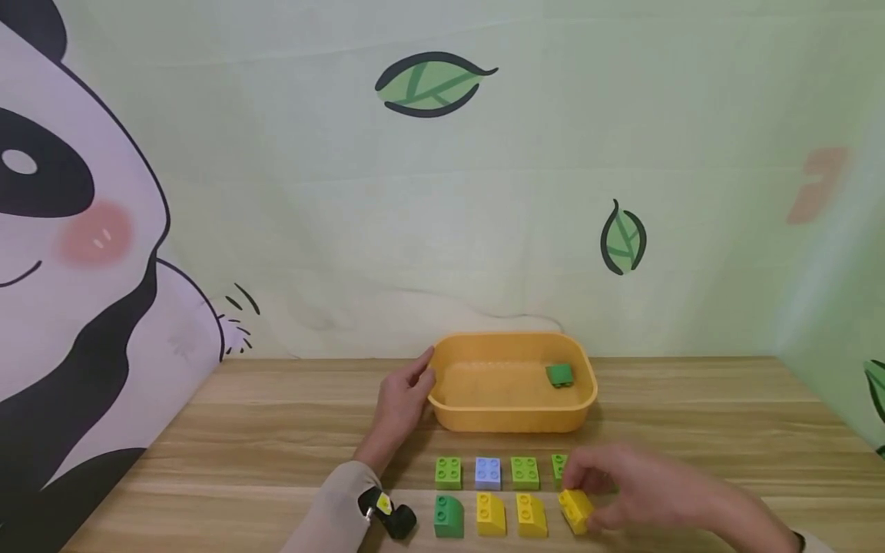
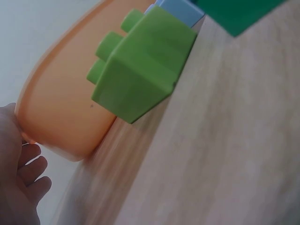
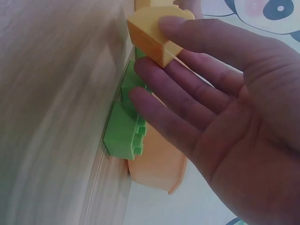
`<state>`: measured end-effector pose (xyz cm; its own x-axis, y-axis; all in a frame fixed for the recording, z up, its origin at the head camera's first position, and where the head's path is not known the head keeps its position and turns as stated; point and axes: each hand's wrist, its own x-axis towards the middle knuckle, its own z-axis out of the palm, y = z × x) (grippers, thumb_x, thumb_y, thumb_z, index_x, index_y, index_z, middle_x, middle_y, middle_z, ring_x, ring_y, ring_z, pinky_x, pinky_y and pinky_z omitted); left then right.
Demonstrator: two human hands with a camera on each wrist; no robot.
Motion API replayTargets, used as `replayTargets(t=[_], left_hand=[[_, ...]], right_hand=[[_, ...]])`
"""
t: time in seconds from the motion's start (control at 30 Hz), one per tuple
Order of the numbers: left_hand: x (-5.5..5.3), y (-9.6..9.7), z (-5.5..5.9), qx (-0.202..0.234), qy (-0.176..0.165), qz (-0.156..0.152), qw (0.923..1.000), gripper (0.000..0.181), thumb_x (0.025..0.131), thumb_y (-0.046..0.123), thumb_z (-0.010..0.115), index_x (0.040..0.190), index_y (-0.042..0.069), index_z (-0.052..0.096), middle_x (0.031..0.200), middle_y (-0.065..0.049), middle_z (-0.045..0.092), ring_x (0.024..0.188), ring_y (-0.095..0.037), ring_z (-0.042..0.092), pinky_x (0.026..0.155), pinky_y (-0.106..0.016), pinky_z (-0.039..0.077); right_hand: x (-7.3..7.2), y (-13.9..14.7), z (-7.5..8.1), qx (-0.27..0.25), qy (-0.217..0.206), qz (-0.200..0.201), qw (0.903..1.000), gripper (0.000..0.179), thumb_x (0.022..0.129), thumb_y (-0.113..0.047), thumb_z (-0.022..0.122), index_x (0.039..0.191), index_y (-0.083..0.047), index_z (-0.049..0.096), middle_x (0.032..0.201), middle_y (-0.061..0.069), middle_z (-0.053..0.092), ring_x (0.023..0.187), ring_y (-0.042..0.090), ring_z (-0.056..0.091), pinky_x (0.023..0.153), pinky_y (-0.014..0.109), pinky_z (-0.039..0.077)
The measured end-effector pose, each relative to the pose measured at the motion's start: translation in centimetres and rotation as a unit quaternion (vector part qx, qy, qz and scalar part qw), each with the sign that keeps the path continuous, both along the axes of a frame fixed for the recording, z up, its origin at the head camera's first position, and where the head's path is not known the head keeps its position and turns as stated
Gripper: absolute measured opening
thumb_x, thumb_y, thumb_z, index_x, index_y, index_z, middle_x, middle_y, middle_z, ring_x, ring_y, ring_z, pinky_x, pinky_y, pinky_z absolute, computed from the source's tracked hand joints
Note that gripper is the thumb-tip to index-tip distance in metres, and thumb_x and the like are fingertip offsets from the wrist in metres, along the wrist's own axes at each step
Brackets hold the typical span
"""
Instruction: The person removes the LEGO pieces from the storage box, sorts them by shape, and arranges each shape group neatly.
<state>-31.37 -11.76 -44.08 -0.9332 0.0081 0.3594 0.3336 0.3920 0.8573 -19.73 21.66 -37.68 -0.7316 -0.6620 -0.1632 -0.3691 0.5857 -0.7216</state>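
My left hand (image 1: 401, 399) grips the left rim of an orange plastic tub (image 1: 512, 420) at the back of the table. In the left wrist view its fingers (image 2: 33, 168) curl beside the tub's end. A green toy brick (image 1: 561, 375) lies inside the tub, toward the right. My right hand (image 1: 636, 484) pinches a yellow sloped brick (image 1: 575, 510), tilted, at the right end of the front row. The right wrist view shows the thumb on this yellow brick (image 3: 152, 30), with the other fingers stretched out below. A light green brick (image 1: 558, 468) is partly hidden behind the right hand.
The back row also holds light green bricks (image 1: 448, 473) (image 1: 525, 473) and a blue brick (image 1: 488, 473). In front stand a dark green sloped brick (image 1: 449, 516) and yellow sloped bricks (image 1: 490, 514) (image 1: 531, 514). A panda-print cloth (image 1: 484, 230) hangs behind the table.
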Motion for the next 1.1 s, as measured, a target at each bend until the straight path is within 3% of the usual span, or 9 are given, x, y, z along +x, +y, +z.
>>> replayTargets(t=[0.67, 1.1], left_hand=[[0.13, 0.07, 0.29, 0.003, -0.01, -0.007, 0.9999, 0.045, 0.108, 0.017, 0.059, 0.151, 0.007, 0.059, 0.15, -0.013, 0.06, 0.139, -0.032, 0.056, 0.114, -0.051, 0.044], [0.11, 0.18, 0.28, 0.004, -0.012, -0.003, 0.9999, 0.045, 0.108, 0.016, 0.059, 0.151, 0.005, 0.059, 0.15, -0.012, 0.059, 0.139, -0.031, 0.055, 0.115, -0.05, 0.044]], right_hand=[[-0.08, 0.64, -0.37, 0.008, -0.013, 0.007, 0.9999, 0.034, 0.084, -0.006, 0.087, 0.109, -0.021, 0.07, 0.102, -0.011, 0.07, 0.092, 0.009, 0.066, 0.081, 0.026, 0.058], [-0.08, 0.94, -0.59, 0.014, 0.02, 0.026, 0.9993, 0.035, 0.083, -0.003, 0.087, 0.108, -0.022, 0.071, 0.096, -0.016, 0.067, 0.087, 0.006, 0.063, 0.076, 0.026, 0.057]])
